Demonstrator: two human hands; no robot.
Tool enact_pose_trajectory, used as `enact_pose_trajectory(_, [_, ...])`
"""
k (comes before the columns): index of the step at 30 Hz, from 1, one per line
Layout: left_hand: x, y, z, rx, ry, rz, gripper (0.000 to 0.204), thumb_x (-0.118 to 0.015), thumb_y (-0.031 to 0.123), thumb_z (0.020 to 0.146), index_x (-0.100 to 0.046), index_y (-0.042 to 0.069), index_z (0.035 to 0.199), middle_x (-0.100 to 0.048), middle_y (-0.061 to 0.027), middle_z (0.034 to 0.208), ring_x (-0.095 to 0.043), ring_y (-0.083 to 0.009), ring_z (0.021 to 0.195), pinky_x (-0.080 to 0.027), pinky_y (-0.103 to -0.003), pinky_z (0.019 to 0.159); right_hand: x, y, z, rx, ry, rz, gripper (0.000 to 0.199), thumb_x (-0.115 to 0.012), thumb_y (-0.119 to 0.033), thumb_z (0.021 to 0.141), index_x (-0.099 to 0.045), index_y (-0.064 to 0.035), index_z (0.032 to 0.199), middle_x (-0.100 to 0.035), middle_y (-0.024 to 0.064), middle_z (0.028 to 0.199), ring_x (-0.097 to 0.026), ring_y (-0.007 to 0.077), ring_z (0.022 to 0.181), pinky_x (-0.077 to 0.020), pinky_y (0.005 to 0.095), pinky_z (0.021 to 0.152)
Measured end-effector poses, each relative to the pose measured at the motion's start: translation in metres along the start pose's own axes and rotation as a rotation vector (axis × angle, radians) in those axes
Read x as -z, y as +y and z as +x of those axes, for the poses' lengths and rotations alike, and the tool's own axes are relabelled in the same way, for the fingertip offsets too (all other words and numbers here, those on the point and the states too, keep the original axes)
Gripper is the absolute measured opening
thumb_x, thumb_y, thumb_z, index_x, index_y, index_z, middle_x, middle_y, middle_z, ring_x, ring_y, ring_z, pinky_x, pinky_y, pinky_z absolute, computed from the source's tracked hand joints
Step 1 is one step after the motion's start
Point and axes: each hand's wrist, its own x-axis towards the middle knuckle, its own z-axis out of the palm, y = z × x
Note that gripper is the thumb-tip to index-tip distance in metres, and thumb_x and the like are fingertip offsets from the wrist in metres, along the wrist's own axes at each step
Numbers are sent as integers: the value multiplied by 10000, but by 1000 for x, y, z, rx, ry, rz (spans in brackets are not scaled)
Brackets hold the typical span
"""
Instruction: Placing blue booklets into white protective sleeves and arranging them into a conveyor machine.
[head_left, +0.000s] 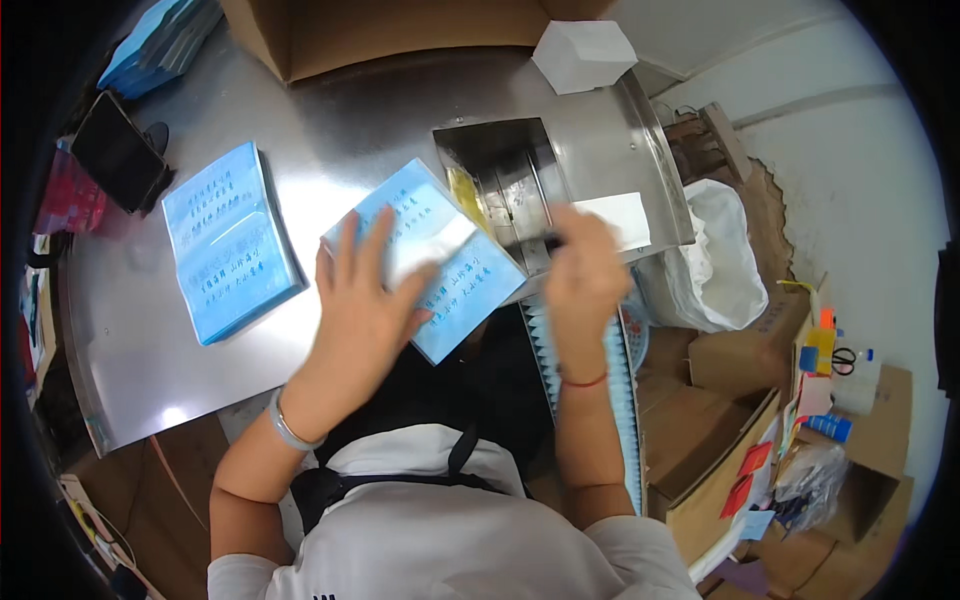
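Our left hand (360, 270) lies spread and released on top of a light-blue printed packet (470, 285), grasping nothing that we can see, its thumb crossing the pale band at the packet's middle and its fingers covering part of the print. The packet sits tilted under that palm, its lower corner past the near edge of the steel table (140, 380). Our right hand (585, 260), beyond the packet's right corner, is blurred, its fingers curled; we cannot tell whether they grip anything. It blocks our view of part of a white paper slip (625, 215) just beside it. Ahead and to the left of that hand, a rectangular recess (510, 190) breaks the tabletop, a yellow piece (464, 195) at its edge by the packet. Below the right wrist runs a ridged blue row (632, 450), partly hidden by the forearm. Left of our left hand lies a stack of matching blue packets (230, 240), with a black phone (120, 150) farther out. Well ahead of both hands, a cardboard box (400, 40) takes up the table's far side, a white angular paper piece (585, 55) by its right end. To the right of our right hand hangs a white bag (720, 260), with an open carton (700, 440) nearer us and scissors (843, 360) farther out.
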Motion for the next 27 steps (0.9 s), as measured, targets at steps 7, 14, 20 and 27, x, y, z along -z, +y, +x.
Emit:
enact_pose_trajectory(7, [-9,3,38,7,-159,118,591,-722,535,758,-597,37,1050,-353,-256,1497,-222,-465,1440,-223,-648,1102,-4,23,-7,-165,-13,-382,272,-656,-25,838,-642,58,1097,-569,154,1062,-532,333,924,-473,416,839])
enact_pose_trajectory(14, [15,1,13,33,-105,104,561,-716,520,756,-620,89,1102,-475,-257,1381,-582,-274,823,-455,-403,735,37,63,2,-150,-99,-179,344,-570,49,796,-657,30,1128,-601,148,1088,-560,334,1015,-460,399,909])
enact_pose_trajectory(20, [4,-21,6,-13,-73,-82,547,-763,88,692,-593,69,1212,-478,-211,1322,-600,-344,939,-514,-415,807,11,-80,-27,199,-178,83,341,-581,-47,831,-669,-72,1159,-634,174,1165,-588,332,1116,-410,508,1023])
enact_pose_trajectory(27, [-10,26,22,-41,38,-421,657,-748,5,725,-549,127,1339,-422,-177,1425,-660,-261,866,-564,-362,740,-34,-29,9,140,-538,-197,240,-623,-148,807,-673,-55,1022,-647,157,869,-657,341,911,-471,538,944])
